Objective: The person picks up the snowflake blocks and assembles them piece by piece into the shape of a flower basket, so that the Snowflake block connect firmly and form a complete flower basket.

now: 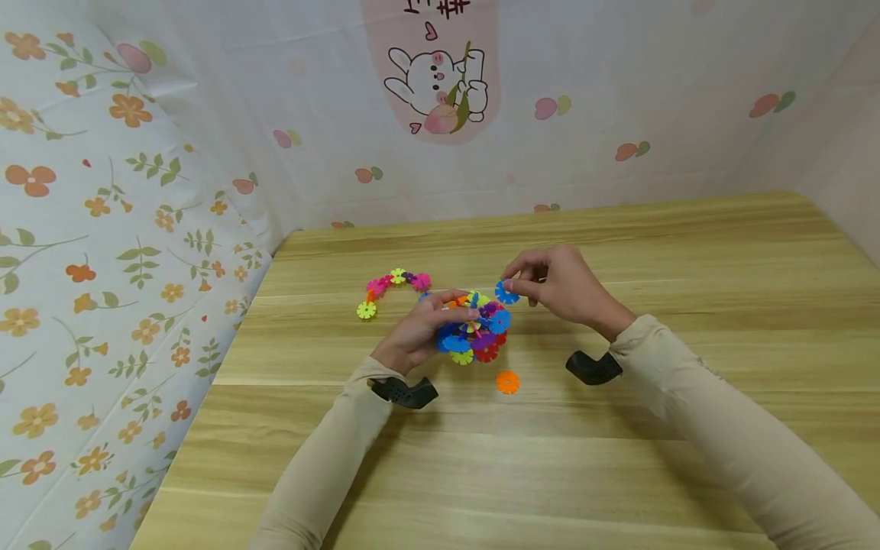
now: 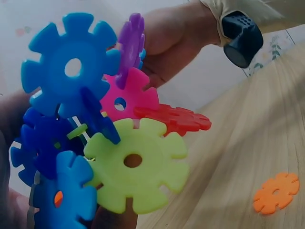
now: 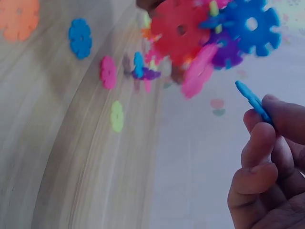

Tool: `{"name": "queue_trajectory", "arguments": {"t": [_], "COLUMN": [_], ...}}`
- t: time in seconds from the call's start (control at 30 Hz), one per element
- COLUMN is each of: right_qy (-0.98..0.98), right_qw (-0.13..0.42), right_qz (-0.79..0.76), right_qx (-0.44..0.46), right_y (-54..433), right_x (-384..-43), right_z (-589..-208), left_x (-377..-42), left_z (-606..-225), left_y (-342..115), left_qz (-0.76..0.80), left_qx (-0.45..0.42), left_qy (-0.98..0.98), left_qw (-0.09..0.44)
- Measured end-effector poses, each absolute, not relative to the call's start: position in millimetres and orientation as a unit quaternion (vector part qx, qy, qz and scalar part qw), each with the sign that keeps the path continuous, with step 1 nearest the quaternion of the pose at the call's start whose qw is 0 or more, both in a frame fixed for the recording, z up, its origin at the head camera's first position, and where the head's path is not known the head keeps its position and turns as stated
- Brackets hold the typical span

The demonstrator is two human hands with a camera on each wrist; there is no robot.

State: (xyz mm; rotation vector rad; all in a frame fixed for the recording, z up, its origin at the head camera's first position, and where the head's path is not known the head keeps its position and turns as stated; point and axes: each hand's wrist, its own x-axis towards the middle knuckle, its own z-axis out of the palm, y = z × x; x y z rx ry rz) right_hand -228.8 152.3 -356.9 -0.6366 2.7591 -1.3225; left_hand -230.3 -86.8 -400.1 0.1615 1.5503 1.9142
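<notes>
In the head view my left hand grips a rounded cluster of interlocking notched plastic discs, coloured blue, purple, red, pink and yellow-green. It is held above the table, and some of its discs are hidden by the fingers. Just right of the cluster, my right hand pinches a single blue disc between thumb and fingers. The right wrist view shows this blue disc edge-on, apart from the cluster. A yellow-green disc of the cluster faces the left wrist camera.
On the wooden table lies a loose orange disc, nearer the body than the cluster. A curved chain of joined discs rests behind the left hand. Loose blue, pink and yellow-green discs appear in the right wrist view.
</notes>
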Motion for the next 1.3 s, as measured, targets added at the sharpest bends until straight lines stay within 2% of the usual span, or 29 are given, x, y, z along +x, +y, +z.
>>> {"name": "queue_trajectory", "arguments": {"t": [0.73,1.0,1.3], "right_qy": [0.885,0.897,0.882], "right_qw": [-0.013,-0.002,0.023], "right_qz": [-0.401,-0.369,-0.413], "right_qx": [-0.236,-0.244,-0.226], "right_y": [144,138,138], "right_x": [-221,-223,-226], "right_z": [-352,-355,-362], "left_x": [-230,-228,-224], "left_z": [-402,-401,-407], "left_y": [-82,-76,-69], "left_qz": [0.715,0.698,0.719], "left_qx": [0.071,0.034,0.004], "left_qy": [0.618,0.647,0.638], "left_qw": [0.32,0.304,0.275]}}
